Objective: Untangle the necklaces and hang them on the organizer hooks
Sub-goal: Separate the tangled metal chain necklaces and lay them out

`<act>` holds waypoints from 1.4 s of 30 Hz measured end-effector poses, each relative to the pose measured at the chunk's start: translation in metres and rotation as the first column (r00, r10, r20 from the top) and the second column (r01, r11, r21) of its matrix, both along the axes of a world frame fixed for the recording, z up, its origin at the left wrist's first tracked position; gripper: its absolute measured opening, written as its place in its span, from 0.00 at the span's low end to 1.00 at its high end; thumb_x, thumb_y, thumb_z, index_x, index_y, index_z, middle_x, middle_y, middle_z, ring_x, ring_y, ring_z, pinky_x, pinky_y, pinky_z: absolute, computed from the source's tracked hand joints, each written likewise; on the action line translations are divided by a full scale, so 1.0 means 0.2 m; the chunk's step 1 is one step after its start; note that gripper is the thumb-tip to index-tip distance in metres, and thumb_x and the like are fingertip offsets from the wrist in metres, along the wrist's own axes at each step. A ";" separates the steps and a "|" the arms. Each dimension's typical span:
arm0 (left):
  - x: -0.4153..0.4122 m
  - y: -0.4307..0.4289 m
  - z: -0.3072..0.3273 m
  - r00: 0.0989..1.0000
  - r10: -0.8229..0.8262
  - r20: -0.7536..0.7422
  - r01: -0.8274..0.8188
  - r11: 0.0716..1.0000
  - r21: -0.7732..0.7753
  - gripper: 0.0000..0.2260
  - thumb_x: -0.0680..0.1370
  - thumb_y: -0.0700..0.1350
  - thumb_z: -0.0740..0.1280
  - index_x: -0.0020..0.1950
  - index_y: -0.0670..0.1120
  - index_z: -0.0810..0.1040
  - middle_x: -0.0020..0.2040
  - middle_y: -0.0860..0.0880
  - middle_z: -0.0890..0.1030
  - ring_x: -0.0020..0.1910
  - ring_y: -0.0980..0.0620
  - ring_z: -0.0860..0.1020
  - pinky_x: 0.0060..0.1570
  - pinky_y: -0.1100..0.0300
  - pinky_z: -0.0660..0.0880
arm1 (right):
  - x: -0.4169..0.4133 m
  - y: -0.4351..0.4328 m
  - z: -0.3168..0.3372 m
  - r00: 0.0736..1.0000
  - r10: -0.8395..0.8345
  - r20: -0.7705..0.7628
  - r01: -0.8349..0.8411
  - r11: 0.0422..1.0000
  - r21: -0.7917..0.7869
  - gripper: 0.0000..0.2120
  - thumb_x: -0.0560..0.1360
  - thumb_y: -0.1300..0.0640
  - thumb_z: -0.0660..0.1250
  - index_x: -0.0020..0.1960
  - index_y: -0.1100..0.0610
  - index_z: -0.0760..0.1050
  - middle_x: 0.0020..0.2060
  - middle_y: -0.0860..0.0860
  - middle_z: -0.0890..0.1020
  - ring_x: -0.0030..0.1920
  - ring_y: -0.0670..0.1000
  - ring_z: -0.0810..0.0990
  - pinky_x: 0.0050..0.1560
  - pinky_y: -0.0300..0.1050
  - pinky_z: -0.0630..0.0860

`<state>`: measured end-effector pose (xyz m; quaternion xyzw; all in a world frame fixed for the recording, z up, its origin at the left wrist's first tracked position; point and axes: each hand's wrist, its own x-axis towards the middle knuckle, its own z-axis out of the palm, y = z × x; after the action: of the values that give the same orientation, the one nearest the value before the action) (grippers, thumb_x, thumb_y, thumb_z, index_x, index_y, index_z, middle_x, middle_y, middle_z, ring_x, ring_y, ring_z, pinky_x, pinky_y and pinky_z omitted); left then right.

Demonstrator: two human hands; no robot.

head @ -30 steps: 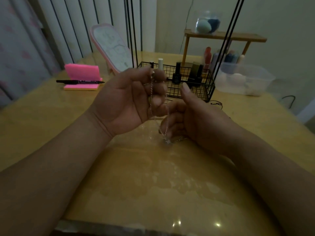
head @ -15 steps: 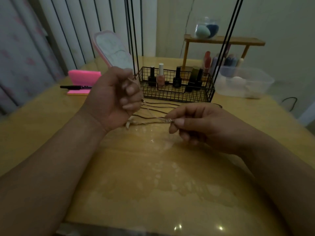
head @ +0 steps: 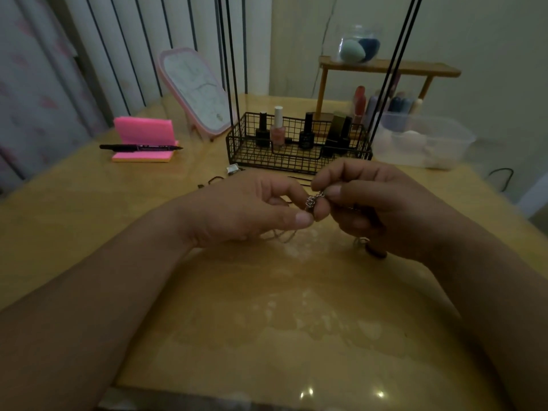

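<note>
My left grip (head: 244, 209) pinches the knotted necklace chain (head: 312, 201) and my right grip (head: 385, 209) pinches its other side, just above the counter (head: 267, 321). I judge the untangling unfinished: nothing is hung, and the hooks are out of view.

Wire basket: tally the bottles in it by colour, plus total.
Pink nail polish bottle, white cap: 1
Dark nail polish bottles: 4 (the two at the right end overlap, so this count is less sure)
Total: 5, all upright in the black wire basket
</note>
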<state>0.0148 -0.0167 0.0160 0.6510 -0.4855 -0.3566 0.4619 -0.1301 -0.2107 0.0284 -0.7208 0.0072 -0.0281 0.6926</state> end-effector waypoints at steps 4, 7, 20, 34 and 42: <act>-0.01 -0.01 -0.01 0.999 0.013 -0.031 -0.016 0.997 -0.082 0.04 0.77 0.49 0.71 0.48 0.50 0.84 0.31 0.50 0.73 0.27 0.49 0.64 0.27 0.56 0.59 | 0.00 0.00 0.00 1.000 0.001 -0.001 -0.001 1.000 -0.011 0.07 0.79 0.64 0.64 0.54 0.58 0.79 0.37 0.56 0.81 0.26 0.47 0.67 0.24 0.38 0.62; 0.01 -0.01 -0.01 0.999 0.033 0.007 -0.032 0.990 -0.138 0.05 0.79 0.47 0.70 0.48 0.48 0.84 0.41 0.43 0.77 0.36 0.50 0.73 0.38 0.57 0.73 | 0.00 -0.01 -0.01 0.999 -0.028 -0.032 0.026 0.998 -0.055 0.08 0.81 0.64 0.62 0.53 0.57 0.80 0.33 0.55 0.77 0.25 0.47 0.66 0.24 0.39 0.61; -0.03 -0.01 -0.03 0.881 0.414 0.228 -0.379 0.907 -0.183 0.10 0.82 0.46 0.70 0.44 0.42 0.77 0.39 0.51 0.76 0.38 0.57 0.73 0.39 0.64 0.71 | -0.01 0.14 -0.10 0.975 -0.210 0.078 0.222 0.852 -0.474 0.06 0.82 0.50 0.68 0.50 0.51 0.82 0.33 0.47 0.81 0.31 0.42 0.74 0.36 0.40 0.71; -0.28 0.05 -0.13 0.748 0.499 0.437 -0.443 0.866 -0.231 0.06 0.83 0.46 0.66 0.59 0.55 0.77 0.43 0.57 0.83 0.43 0.63 0.81 0.43 0.60 0.76 | 0.00 0.30 -0.13 0.929 -0.325 0.175 0.368 0.778 -0.509 0.08 0.83 0.51 0.66 0.50 0.49 0.84 0.41 0.44 0.86 0.42 0.38 0.82 0.42 0.36 0.71; -0.28 0.05 -0.14 0.696 0.512 0.504 -0.447 0.858 -0.254 0.03 0.86 0.47 0.62 0.55 0.55 0.74 0.43 0.56 0.79 0.42 0.61 0.77 0.38 0.62 0.69 | -0.01 0.30 -0.13 0.897 -0.404 0.177 0.432 0.726 -0.535 0.08 0.83 0.47 0.66 0.50 0.47 0.82 0.39 0.42 0.86 0.43 0.37 0.81 0.44 0.40 0.72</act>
<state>-0.0417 -0.0062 -0.0113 0.8025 -0.4305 0.0087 0.4130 -0.1319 -0.1504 0.0022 -0.8705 0.1441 -0.2016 0.4253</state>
